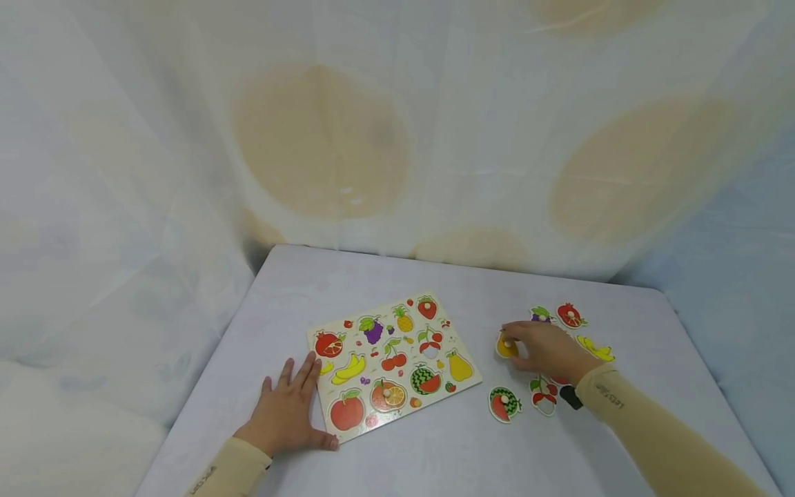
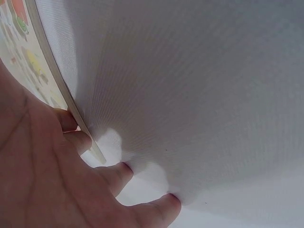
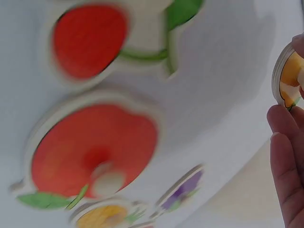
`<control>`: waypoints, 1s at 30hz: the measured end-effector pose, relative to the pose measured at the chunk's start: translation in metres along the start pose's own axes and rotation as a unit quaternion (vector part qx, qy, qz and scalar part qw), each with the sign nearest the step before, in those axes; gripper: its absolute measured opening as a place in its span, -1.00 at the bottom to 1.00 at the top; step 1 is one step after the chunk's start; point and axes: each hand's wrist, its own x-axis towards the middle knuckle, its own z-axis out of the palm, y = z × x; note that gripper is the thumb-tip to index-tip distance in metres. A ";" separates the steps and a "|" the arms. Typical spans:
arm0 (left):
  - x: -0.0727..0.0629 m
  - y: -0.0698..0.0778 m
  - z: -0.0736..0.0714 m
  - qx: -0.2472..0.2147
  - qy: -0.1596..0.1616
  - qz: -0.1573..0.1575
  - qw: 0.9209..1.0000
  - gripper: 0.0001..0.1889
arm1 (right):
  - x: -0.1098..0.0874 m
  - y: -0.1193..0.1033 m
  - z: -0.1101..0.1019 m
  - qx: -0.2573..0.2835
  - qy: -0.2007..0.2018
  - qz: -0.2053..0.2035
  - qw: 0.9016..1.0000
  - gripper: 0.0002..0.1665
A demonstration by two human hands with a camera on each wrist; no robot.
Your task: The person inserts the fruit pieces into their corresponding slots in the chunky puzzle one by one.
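Observation:
A fruit puzzle board (image 1: pixel 357 335) lies flat on the table. Along its left edge, my left hand (image 1: pixel 287 413) rests with fingers spread; in the left wrist view, some fingertips touch the board's edge and others the white cloth. Off to the right, my right hand (image 1: pixel 549 347) pinches a yellow pear puzzle piece (image 1: pixel 505 346) with a small knob. That pear piece (image 3: pixel 289 78) is tilted at the right of the right wrist view, partly hidden by the fingers. On the board, a strawberry piece (image 1: pixel 428 310) and an orange piece (image 1: pixel 384 397) show knobs.
Loose pieces lie around my right hand: watermelon (image 1: pixel 499 407), cherry-like red fruit (image 1: pixel 543 390), banana (image 1: pixel 597 349), pomegranate (image 1: pixel 568 315) and grapes (image 1: pixel 539 313). A red apple piece (image 3: pixel 76 147) shows close up. A small dark object (image 1: pixel 571 397) is beside my right wrist. Patterned curtains (image 1: pixel 453 138) enclose the table.

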 end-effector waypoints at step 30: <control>0.001 -0.002 0.003 0.008 0.006 0.004 1.000 0.53 | 0.024 -0.077 0.020 -0.041 -0.010 -0.147 0.988 -0.57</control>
